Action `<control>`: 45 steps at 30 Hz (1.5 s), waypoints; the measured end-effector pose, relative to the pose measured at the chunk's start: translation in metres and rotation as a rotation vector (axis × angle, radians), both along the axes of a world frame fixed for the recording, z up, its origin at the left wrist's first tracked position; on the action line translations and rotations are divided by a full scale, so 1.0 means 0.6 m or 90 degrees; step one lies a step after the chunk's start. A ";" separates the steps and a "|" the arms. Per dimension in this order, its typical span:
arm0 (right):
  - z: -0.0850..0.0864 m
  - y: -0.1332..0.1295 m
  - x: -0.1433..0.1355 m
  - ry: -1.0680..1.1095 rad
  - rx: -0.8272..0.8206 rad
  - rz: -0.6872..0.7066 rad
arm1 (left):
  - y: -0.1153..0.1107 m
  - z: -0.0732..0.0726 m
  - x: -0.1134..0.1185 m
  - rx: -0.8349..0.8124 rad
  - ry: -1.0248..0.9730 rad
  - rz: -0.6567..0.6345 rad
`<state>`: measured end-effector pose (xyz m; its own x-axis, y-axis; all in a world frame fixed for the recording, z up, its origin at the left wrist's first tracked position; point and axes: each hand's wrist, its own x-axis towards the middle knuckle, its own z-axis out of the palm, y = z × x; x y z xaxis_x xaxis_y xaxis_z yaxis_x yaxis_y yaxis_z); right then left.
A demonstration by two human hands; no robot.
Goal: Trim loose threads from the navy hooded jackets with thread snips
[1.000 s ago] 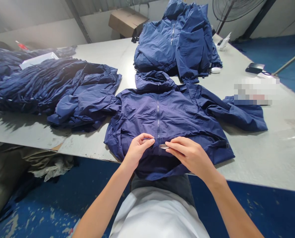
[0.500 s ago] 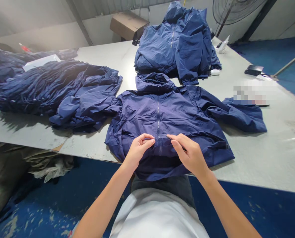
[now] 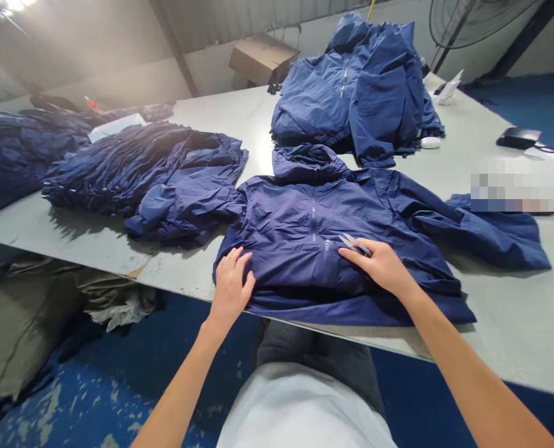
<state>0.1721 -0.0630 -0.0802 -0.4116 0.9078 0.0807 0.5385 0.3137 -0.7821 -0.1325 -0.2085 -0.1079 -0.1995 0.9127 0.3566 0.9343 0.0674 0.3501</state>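
A navy hooded jacket (image 3: 277, 218) lies front up on the table, its zipper (image 3: 313, 214) running down from the hood. Low on the jacket's left side rests my left hand (image 3: 232, 280), open, fingers spread over the fabric. My right hand (image 3: 382, 264) is closed on a pair of thread snips (image 3: 352, 241), whose blades point up and left. Those blades are just right of a short zipper section (image 3: 327, 255) near the lower front. Whether they touch the cloth, I cannot tell.
Left on the pale table (image 3: 202, 274) is a heap of bunched navy garments (image 3: 118, 165) with a white box (image 3: 117, 127) on it. Behind the jacket sits a stack of navy jackets (image 3: 314, 102). A white mouse-shaped object (image 3: 429, 142) and a dark box (image 3: 518, 137) are right.
My left hand has let go near the zipper and moved left, opening onto the fabric. My right hand stays by the zipper with the snips. The hem now lies back on the table.
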 end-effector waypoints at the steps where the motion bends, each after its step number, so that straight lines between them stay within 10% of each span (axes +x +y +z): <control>1: -0.001 0.007 0.000 0.001 0.004 -0.008 | -0.008 -0.003 -0.012 -0.012 0.023 0.008; 15: -0.037 0.070 -0.046 -0.166 0.189 -0.048 | -0.039 0.036 -0.059 -0.132 -0.121 0.101; 19: -0.017 0.043 -0.030 -0.176 0.254 -0.091 | -0.030 0.058 -0.070 -0.132 -0.128 0.138; 28: -0.002 -0.041 0.072 -0.229 0.215 0.101 | 0.029 0.072 -0.073 -0.179 -0.050 0.151; 39: 0.008 -0.152 0.157 -0.308 0.223 0.077 | 0.054 0.065 -0.078 -0.215 0.089 0.053; 45: -0.004 -0.186 0.163 -0.273 0.192 0.064 | 0.054 0.089 0.041 -0.108 0.024 -0.219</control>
<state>0.2697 -0.1747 -0.0826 -0.5489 0.8245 0.1376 0.7457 0.5573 -0.3650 -0.1079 -0.1763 -0.0545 0.1390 0.9706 0.1963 0.9245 -0.1982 0.3255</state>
